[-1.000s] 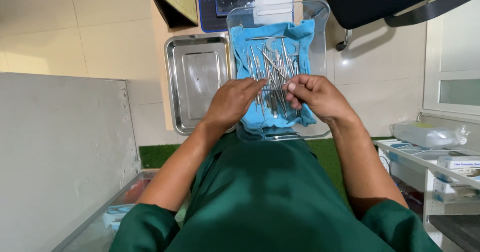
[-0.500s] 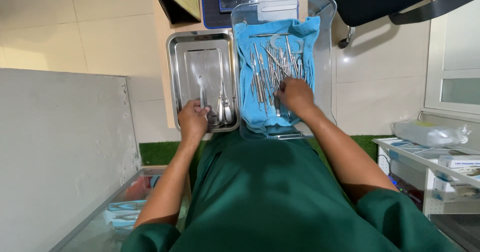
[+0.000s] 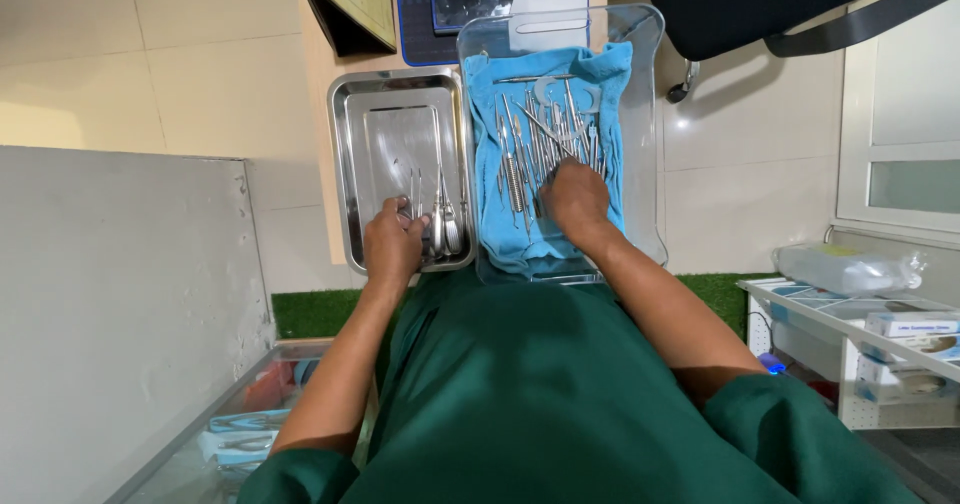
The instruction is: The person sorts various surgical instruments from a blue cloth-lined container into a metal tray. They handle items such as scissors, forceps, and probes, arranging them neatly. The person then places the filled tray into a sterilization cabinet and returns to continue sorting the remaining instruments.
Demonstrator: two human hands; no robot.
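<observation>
steel tray (image 3: 350, 164) — left hand (image 3: 392, 244) unmoved, right hand (image 3: 574, 199) lower

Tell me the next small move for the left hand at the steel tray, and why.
Probably let go and draw back. The left hand rests at the steel tray's near edge with its fingers on the few instruments already lying there, while the right hand sits on the pile on the blue cloth.

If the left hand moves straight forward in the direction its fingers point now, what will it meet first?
Most likely the few metal instruments lying in the steel tray. The left hand rests at the tray's near end, fingers already at them; contact is unclear.
</observation>
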